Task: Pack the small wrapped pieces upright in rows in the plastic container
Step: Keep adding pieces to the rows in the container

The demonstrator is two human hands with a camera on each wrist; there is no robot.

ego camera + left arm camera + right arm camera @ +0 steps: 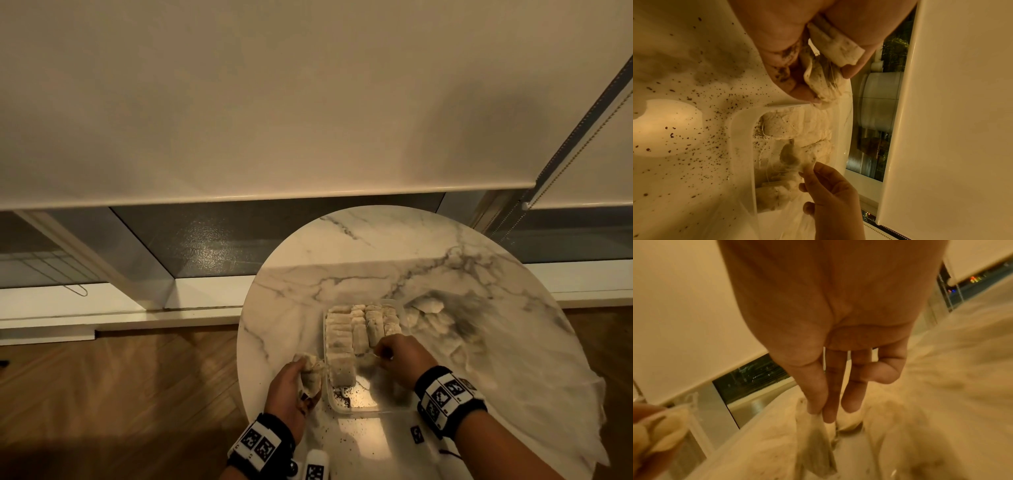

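Rows [356, 329] fill container's [363, 409] far end – near end bare; right hand [399, 353] pinches one piece [797, 157], left hand [291, 387] clutches several [311, 371].

A round marble desk [359, 246] stands on a wooden floor [120, 387], before a window [212, 240] with cream blinds [274, 102].
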